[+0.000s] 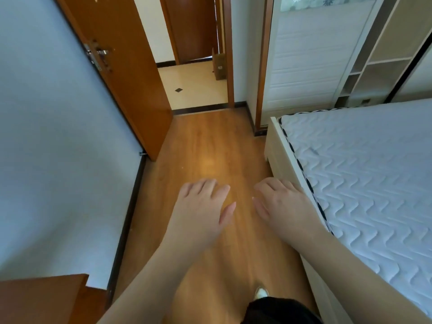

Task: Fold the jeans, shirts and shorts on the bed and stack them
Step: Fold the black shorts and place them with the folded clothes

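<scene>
Both hands, left hand (201, 204) and right hand (278, 202), hang spread and empty; no clothes visible, so turn toward the bed (364, 174) at three o'clock first.

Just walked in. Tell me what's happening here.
A person stands on the wooden floor beside the bed, both arms stretched forward. The left hand and right hand hover palm down with fingers relaxed, holding nothing. The part of the mattress in view is bare; no jeans, shirts or shorts show in this frame, so no folding is visible yet. The door ahead stands open.
</scene>
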### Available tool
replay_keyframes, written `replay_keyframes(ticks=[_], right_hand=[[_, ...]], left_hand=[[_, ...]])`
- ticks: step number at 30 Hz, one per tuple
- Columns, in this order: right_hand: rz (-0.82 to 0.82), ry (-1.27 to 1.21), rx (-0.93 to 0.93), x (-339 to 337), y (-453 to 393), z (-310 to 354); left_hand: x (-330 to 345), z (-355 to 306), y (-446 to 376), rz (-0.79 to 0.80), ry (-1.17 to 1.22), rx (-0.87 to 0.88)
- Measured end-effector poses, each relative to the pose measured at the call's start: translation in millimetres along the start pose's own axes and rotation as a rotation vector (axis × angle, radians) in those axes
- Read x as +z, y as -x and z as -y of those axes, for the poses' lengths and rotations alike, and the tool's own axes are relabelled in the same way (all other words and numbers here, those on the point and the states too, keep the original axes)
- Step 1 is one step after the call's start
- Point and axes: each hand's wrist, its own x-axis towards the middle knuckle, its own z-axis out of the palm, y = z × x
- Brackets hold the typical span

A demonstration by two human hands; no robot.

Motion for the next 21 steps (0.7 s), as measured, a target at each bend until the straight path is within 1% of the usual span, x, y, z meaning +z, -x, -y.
replay_keyframes(ticks=[6, 10, 13, 18, 21], right_hand=[[0.065, -0.003, -0.041, 25, -93, -39], [0.055, -0.018, -0.068, 41, -150, -44], [0.101, -0.027, -0.081, 60, -196, -47], [0.161, -0.027, -0.103, 99, -281, -38], [0.207, 0.011, -0.102, 122, -337, -33]], left_hand=[[22, 33, -78, -0.021, -0.007, -0.038], [34, 61, -118, -0.042, 0.002, -0.089], [50, 89, -153, -0.039, 0.025, -0.103], [83, 147, -218, -0.116, 0.026, -0.087], [103, 191, -261, -0.063, 0.009, -0.096]])
